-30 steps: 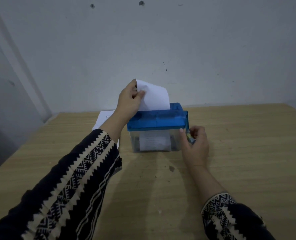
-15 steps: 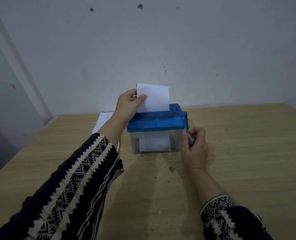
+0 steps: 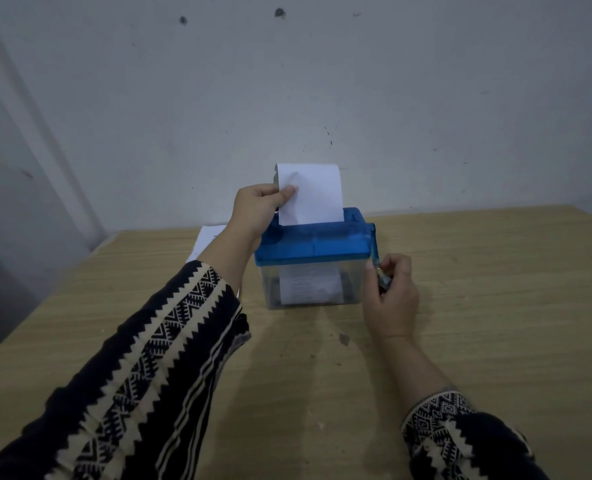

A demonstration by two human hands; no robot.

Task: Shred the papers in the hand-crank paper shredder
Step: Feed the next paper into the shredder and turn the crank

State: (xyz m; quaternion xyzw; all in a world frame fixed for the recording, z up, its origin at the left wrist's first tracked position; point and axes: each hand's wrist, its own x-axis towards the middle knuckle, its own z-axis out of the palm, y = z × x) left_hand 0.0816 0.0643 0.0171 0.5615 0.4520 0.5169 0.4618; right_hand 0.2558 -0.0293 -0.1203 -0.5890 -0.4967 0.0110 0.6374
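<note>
A small hand-crank shredder with a blue lid (image 3: 317, 239) and a clear bin (image 3: 351, 284) stands on the wooden table near the wall. A white paper sheet (image 3: 317, 194) stands upright in the lid's slot. My left hand (image 3: 254, 209) pinches the sheet's left edge between thumb and fingers. On the shredder's right side hangs the blue crank (image 3: 375, 245), pointing down. My right hand (image 3: 389, 294) grips the crank's knob. White paper shows inside the bin.
A stack of white papers (image 3: 207, 242) lies flat on the table (image 3: 495, 306) left of the shredder, partly hidden by my left forearm. The grey wall rises just behind the shredder. A small dark scrap (image 3: 344, 338) lies on the table in front.
The sheet was curled over at the top; it now stands straight in the slot. My left hand has shifted lower on its edge. The right hand stays on the crank knob.
</note>
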